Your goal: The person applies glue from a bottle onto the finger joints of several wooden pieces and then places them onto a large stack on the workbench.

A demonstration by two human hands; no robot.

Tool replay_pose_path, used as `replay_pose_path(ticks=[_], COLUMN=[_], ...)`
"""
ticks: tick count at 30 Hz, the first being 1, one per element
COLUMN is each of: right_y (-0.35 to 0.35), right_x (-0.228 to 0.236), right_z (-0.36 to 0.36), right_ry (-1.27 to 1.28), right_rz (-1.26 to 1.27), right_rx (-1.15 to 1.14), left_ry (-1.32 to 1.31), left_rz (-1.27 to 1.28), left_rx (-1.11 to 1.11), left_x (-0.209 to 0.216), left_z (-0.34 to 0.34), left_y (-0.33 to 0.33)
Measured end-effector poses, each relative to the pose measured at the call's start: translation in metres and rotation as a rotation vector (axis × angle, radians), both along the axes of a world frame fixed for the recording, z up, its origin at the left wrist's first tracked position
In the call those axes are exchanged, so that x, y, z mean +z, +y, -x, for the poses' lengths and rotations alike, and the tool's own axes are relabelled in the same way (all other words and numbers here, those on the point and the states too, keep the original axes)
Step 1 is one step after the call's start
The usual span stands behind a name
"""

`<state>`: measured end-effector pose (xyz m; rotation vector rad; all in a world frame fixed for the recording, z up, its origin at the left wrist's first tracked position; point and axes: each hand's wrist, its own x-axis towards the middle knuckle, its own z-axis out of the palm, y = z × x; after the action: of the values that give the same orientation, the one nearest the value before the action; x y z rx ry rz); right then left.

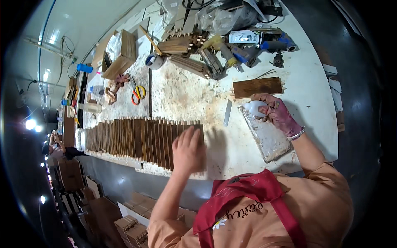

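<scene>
My bare left hand (pixel 189 149) is at the right end of a long row of dark brown wooden slats (pixel 142 138) with pale dowel pegs. Its fingers are stretched and slightly apart over the end slat, and the thumb is hidden. In a stained pink glove, my right hand (pixel 282 115) is closed around a white rounded squeeze bottle (pixel 255 108). Below that bottle lies a flat, white-smeared block (pixel 271 140). Just beyond the glove a single brown wooden board (pixel 257 87) with end pegs rests on the table.
A metal ruler strip (pixel 228 113) lies between my hands. Farther back are nail guns (pixel 221 49), stacked brown slats (pixel 180 44) and a roll of tape (pixel 154 61). Orange-and-yellow-handled scissors (pixel 138 95) and a cardboard box (pixel 124 56) are at left. Cartons (pixel 134 215) stand below the table edge.
</scene>
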<state>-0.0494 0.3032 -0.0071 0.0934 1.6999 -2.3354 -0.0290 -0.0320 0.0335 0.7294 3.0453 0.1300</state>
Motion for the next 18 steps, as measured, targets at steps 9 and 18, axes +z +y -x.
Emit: replay_pose_path(ticks=[9, 18], right_y=[-0.003, -0.014], right_x=[0.0, 0.006], right_z=[0.0, -0.002], right_ry=[0.002, -0.049], right_rz=[0.008, 0.036], right_rx=[-0.188, -0.349], left_ry=[0.282, 0.123], left_rz=[-0.238, 0.242], left_rx=[-0.172, -0.131], left_x=[0.037, -0.013], left_z=[0.288, 0.389], left_y=[-0.015, 0.056])
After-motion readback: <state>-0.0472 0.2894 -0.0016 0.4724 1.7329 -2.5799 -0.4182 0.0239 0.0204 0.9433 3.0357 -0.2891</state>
